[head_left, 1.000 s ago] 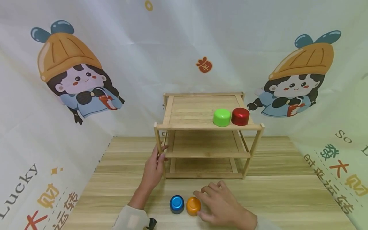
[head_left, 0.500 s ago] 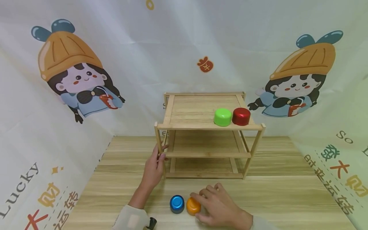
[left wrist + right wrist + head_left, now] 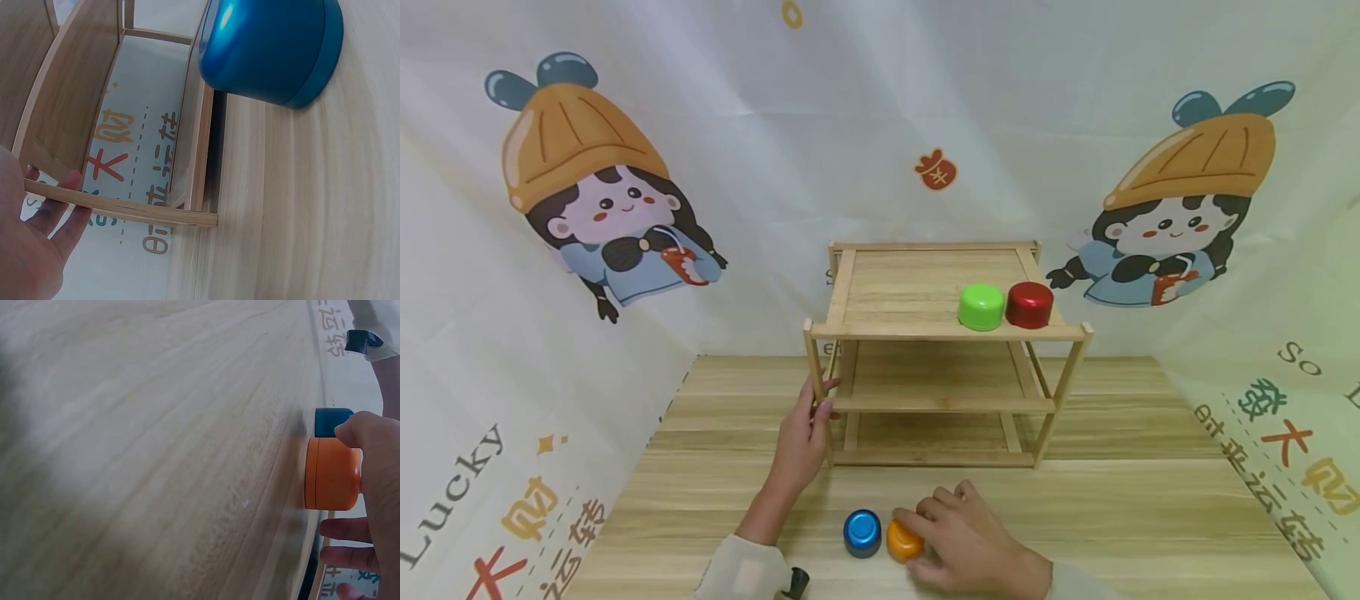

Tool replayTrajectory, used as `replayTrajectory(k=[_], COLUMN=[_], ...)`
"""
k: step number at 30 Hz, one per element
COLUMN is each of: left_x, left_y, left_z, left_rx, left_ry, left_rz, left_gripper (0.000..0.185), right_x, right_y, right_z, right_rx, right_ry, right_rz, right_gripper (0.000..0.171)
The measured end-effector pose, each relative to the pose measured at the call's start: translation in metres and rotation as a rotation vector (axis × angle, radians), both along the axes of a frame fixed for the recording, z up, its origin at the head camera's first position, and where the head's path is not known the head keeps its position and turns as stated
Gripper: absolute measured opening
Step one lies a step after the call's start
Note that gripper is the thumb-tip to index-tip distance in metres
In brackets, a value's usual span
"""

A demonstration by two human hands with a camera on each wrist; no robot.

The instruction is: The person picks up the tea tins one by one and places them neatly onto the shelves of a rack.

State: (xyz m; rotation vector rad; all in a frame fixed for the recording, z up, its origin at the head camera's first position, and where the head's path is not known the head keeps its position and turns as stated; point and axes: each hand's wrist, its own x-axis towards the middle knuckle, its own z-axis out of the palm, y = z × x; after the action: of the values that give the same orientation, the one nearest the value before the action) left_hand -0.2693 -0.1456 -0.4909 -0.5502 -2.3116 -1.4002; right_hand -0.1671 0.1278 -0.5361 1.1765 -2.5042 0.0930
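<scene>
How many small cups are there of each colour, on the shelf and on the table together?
Green cup: 1, on the top of the wooden shelf
Red cup: 1, on the top of the shelf
Blue cup: 1, on the table
Orange cup: 1, on the table, under the fingers of the right hand
Total: 4

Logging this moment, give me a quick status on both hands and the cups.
Left hand grips shelf post. Right hand fingers curled on orange cup. Blue cup right beside it. Green cup, red cup on top shelf.
</scene>
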Motion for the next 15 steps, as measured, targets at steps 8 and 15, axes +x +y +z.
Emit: replayTrajectory(k=[8, 15], left_x=[0.0001, 0.0001], left_y=[-0.0001, 0.0001], left_z=[-0.0005, -0.0007], left_rx=[0.014, 0.004], left_ry=[0.011, 0.019], left_rz=[0.001, 0.003], left_gripper=[0.049, 0.049], right_x=[-0.0013, -0.0019], right_y=[-0.0035, -0.0057], right_z=[-0.0038, -0.0045], right_rx=[0.020, 0.006], right_ry=[-0.022, -0.017], right_rz=[-0.002, 0.011], right_gripper=[0.055, 0.054])
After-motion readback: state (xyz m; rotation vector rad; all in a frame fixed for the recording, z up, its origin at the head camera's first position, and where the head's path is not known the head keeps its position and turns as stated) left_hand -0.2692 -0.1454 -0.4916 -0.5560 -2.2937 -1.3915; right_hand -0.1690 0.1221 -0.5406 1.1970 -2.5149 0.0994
